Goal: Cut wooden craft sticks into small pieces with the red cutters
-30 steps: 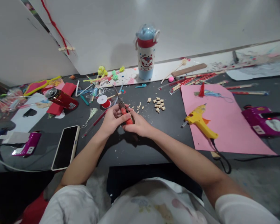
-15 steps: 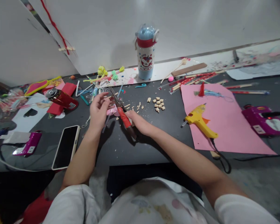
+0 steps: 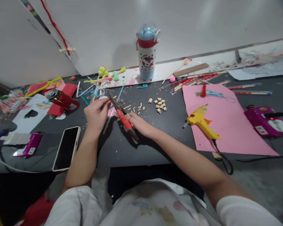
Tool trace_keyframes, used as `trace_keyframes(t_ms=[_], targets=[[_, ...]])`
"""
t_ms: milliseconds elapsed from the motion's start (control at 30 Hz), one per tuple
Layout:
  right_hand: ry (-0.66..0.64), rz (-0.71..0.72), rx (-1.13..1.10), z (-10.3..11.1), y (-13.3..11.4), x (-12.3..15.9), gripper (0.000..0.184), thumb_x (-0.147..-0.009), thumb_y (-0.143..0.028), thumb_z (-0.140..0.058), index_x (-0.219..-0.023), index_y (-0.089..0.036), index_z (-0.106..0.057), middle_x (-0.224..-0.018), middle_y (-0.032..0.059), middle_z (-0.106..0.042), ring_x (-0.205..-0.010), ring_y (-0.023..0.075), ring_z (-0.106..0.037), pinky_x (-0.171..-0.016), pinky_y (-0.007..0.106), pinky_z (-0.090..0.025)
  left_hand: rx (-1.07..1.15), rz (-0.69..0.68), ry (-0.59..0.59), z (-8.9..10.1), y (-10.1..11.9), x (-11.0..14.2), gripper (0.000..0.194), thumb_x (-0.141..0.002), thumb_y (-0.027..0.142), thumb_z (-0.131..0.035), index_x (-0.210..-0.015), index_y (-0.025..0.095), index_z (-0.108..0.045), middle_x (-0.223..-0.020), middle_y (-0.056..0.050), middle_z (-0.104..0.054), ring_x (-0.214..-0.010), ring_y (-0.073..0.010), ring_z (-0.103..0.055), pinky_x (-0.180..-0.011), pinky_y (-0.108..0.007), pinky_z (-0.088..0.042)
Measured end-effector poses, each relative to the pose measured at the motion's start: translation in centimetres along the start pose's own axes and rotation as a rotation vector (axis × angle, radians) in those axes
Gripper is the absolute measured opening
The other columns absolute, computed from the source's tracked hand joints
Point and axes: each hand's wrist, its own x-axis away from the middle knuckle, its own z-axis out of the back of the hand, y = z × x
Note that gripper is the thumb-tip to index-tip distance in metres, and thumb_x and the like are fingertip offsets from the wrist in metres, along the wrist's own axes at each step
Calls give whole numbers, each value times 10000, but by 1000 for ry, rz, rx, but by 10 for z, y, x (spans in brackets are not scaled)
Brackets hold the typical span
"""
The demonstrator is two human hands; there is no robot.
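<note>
My right hand [image 3: 140, 124] is wrapped round the red-taped handle of a pair of scissors [image 3: 124, 119], whose dark blades point away and to the left. Close by the blades, my left hand [image 3: 97, 113] is closed in a pinch, fingertips right beside the metal; whatever they hold is hidden. Under the blades lies a pink scrap [image 3: 112, 111] with a clear strip across it. Short cut bits of wooden stick [image 3: 139, 108] are scattered to the right of the scissors. Beyond them sits a group of small bundled stick pieces [image 3: 160, 103].
A yellow glue gun [image 3: 202, 122] rests on pink paper [image 3: 179, 144] at the right, beside a purple power strip [image 3: 266, 121]. A bottle [image 3: 147, 59] stands at the back. At left are a phone [image 3: 66, 149], a tilted red can [image 3: 63, 99] and another purple power strip [image 3: 29, 146].
My left hand has turned, its spread fingers drawing together into a pinch beside the blades. The scissors have shifted slightly toward me in my right hand.
</note>
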Motion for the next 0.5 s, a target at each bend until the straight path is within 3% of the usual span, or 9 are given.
trace_keyframes(t_ms=[300,500], targets=[[-4,88,-6,2,-9,10,259,-835,-475,-479,-821,-216,-470,-854,20,-545,-855,178,-524,-776,330,-436,71,96,9,1,6,2,175,-799,339,-629,-850,216,-742,-682,9,-693,-659,-129,-647,-667,-241,-514],[14,112,30,0,-6,7,293,-837,-479,-481,-909,-195,-500,-1034,68,-577,-989,208,-534,-890,381,-431,120,115,32,-1,10,2,155,-781,311,-643,-829,204,-744,-683,8,-699,-640,-112,-642,-645,-221,-515]])
